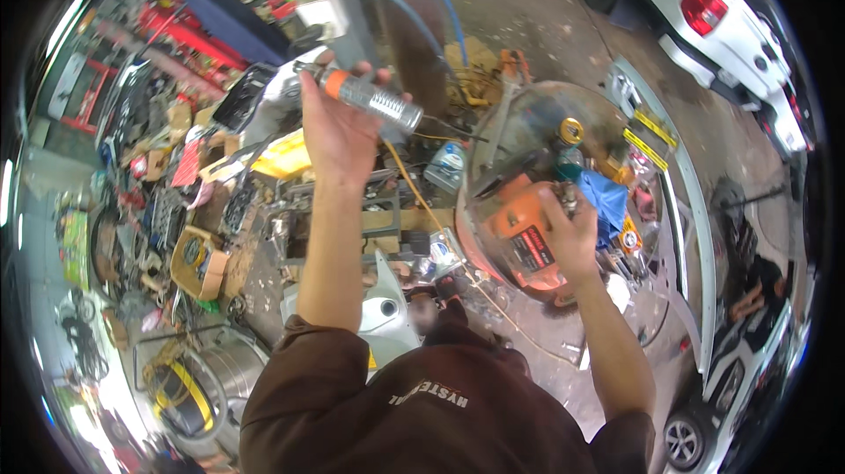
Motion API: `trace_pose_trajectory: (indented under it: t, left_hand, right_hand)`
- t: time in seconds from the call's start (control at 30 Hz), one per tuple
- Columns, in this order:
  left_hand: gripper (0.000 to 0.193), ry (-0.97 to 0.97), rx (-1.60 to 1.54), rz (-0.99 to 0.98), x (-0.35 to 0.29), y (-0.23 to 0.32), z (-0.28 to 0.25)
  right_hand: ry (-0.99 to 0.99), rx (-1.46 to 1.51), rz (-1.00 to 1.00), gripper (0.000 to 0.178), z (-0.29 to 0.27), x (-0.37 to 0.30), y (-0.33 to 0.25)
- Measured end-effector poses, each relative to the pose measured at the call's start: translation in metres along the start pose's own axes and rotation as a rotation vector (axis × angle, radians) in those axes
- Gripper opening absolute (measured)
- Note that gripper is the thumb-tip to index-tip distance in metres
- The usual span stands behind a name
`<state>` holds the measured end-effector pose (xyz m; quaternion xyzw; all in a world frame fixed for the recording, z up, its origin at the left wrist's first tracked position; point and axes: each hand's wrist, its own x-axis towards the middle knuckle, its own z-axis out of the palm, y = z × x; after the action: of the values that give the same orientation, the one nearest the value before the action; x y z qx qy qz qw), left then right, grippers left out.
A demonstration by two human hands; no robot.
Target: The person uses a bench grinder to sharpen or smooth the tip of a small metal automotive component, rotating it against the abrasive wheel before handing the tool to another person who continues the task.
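My left hand (341, 135) is raised ahead of me, closed round a grey spray can (380, 105) with an orange band, tilted down to the right. Its fingers are partly behind the can. On a round drum-like stand (466, 249) at the right lies an orange machine (519, 232) with a dark label. My right hand (572, 236) is at the machine's right side, fingers curled in. A small dark metallic piece (568, 199) shows at the fingertips; I cannot tell what it is. Beside that hand a blue cloth (604, 201) lies crumpled.
A yellow-topped can (570, 131) and yellow-edged strips (650, 139) sit on the stand's far side. A pale plastic bottle (445, 166) stands left of it. An orange cord (422, 201) runs across the middle. Parts clutter the left; a white vehicle (731, 25) stands far right.
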<state>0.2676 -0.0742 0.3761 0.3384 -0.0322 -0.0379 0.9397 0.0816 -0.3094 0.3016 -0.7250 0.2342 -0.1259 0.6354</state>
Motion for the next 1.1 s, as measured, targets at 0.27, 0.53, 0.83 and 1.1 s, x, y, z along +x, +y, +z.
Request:
trace_pose_trajectory:
  t: [0.27, 0.53, 0.83, 1.1]
  left_hand:
    - [0.049, -0.048, -0.583, -0.436, -0.103, 0.008, -0.031]
    - [0.064, -0.548, -0.015, -0.544, -0.289, -0.076, 0.094]
    - [0.050, -1.011, 0.234, -1.189, -0.540, -0.292, 0.155]
    - [0.045, -1.771, 0.729, -1.385, -0.761, -0.352, 0.212]
  right_hand:
    - [-0.144, 0.349, -0.057, 0.021, -0.024, -0.099, -0.035]
    - [-0.180, 0.340, -0.031, 0.014, -0.173, -0.265, 0.035]
    - [0.605, 0.156, 0.306, 0.065, -0.349, -0.541, 0.210]
    - [1.254, 0.338, 0.353, 0.066, -0.328, -0.714, 0.271]
